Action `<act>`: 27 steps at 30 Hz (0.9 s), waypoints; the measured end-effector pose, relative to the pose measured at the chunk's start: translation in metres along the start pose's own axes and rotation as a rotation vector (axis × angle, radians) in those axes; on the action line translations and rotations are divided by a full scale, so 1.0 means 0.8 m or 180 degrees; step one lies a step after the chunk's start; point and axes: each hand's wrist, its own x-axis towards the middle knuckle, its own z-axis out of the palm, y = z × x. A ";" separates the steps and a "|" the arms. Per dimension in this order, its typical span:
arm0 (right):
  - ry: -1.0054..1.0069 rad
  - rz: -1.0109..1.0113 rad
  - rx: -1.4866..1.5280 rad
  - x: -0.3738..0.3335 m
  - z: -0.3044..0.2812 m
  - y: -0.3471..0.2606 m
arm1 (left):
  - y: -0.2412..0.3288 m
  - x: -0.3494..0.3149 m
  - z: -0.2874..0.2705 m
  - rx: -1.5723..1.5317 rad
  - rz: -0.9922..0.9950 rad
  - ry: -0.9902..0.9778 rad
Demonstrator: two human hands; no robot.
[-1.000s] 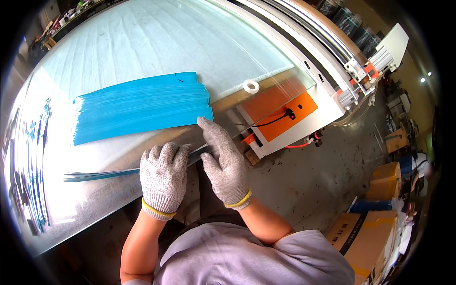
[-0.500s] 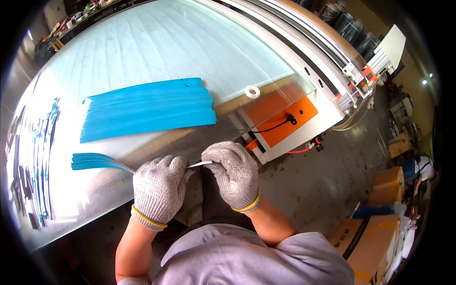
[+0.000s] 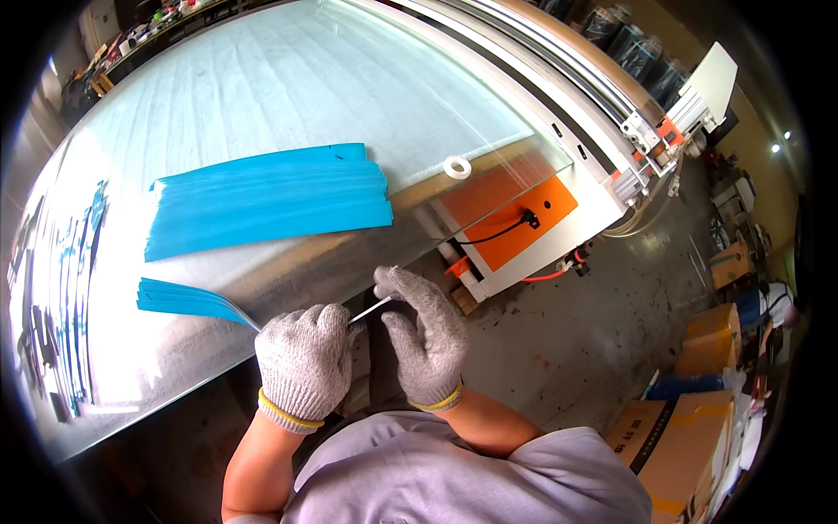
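My left hand (image 3: 305, 362), in a grey knitted glove with a yellow cuff, is closed around a small bundle of thin blue strips (image 3: 188, 299). The blue ends fan out to the left over the table, and a narrow pale end sticks out on the right side of the fist. Beside that end is my right hand (image 3: 428, 336), gloved the same way, with thumb and fingers apart. The tip of the pale end reaches its fingers; whether they touch cannot be told. Beyond the hands, a wide layer of blue strips (image 3: 271, 205) lies flat on the glass-topped table (image 3: 349, 87).
A white ring-shaped roll (image 3: 456, 168) rests near the table's right side. An orange panel (image 3: 532, 223) with a black cable adjoins a white machine rail. Dark and blue strips (image 3: 83, 306) lie at the far left. Cardboard boxes (image 3: 690, 445) stand on the floor at right.
My right hand has opened from a pinch on the pale end, its thumb now away from the fingers. My left hand has shifted slightly right and down with the strips.
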 end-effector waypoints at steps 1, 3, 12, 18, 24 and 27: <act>-0.0014 0.0060 0.0117 -0.001 -0.004 0.006 | 0.000 0.000 -0.001 -0.0057 0.0023 -0.0015; 0.0098 0.0228 0.0295 0.003 -0.003 0.006 | 0.002 0.001 -0.004 -0.0113 0.0049 -0.0076; 0.0165 0.0246 -0.0451 0.084 -0.058 0.079 | -0.016 -0.003 -0.008 0.0128 -0.0168 0.0006; -0.0542 -0.0311 -0.2279 0.182 -0.105 0.161 | -0.020 0.007 -0.007 0.0066 -0.0078 0.0054; -0.0565 0.0630 -0.0914 0.177 -0.088 0.143 | -0.028 0.012 -0.009 -0.0017 -0.0077 0.0032; -0.0481 0.1245 0.0923 0.139 -0.084 0.100 | -0.040 0.013 -0.015 -0.0068 -0.0134 0.0024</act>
